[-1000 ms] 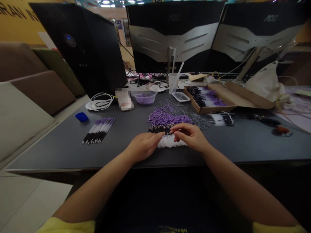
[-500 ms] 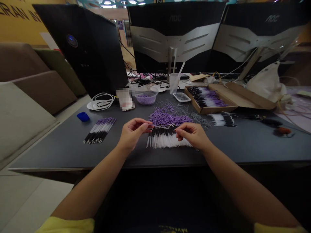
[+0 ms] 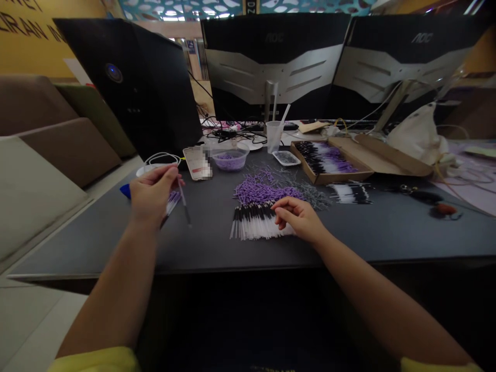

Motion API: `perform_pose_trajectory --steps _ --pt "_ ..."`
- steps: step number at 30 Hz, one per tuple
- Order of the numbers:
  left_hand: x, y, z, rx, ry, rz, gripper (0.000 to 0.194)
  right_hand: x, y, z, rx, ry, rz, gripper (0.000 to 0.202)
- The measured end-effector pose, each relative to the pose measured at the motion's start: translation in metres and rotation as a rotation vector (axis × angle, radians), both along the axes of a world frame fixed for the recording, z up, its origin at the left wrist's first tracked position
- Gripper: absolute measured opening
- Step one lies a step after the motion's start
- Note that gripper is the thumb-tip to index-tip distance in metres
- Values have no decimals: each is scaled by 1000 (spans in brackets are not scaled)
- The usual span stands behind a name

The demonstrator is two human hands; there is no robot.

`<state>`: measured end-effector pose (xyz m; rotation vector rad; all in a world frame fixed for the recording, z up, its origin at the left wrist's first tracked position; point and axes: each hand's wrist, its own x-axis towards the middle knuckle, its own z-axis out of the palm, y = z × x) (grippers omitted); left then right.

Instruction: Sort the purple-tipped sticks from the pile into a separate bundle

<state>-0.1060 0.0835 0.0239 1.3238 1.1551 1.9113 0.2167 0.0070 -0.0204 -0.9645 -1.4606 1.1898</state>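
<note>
My left hand [image 3: 153,194], at the left of the desk, pinches a thin pen-like stick [image 3: 184,204], which slants down and is blurred by motion. It is above a bundle of similar sticks [image 3: 173,202] with purple ends, partly hidden behind my hand. My right hand [image 3: 296,217] hovers at the right end of a row of clear-and-black sticks [image 3: 251,222], its fingers loosely curled, with nothing visible in them. Just behind that row lies a heap of small purple pieces [image 3: 256,190], with loose grey pieces [image 3: 315,196] beside it.
An open cardboard box [image 3: 329,178] holds many purple, white and black sticks. A clear tub [image 3: 231,161], a small white tray [image 3: 287,158], a plastic cup [image 3: 273,137] and a phone [image 3: 197,164] stand behind. More sticks [image 3: 351,193] and keys [image 3: 411,191] lie right. Monitors [image 3: 275,72] line the back.
My left hand has moved left with the stick, from over the row to the purple-ended bundle. My right hand has stayed near the row. The view has tipped slightly upward.
</note>
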Motion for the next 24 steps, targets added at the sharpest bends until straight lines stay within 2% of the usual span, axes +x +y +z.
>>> perform_pose_trajectory --steps 1,3,6,9,14,19,24 --pt "-15 8 2 -37 97 82 27 0 1 0 -7 16 4 27" --pt "-44 24 4 -173 343 167 25 0 1 0 -16 32 13 26" --pt "-82 42 4 -312 458 193 20 -1 1 1 -26 37 23 25" --pt "-106 51 0 -459 596 211 13 -1 2 1 -36 44 28 27" --pt "-118 55 -12 -588 813 158 13 -1 1 1 -29 50 28 27" --pt "-118 56 -19 -577 890 144 10 -2 -1 2 -13 54 31 25" --pt "-119 53 -19 -546 899 210 14 -1 -1 3 -8 69 26 25"
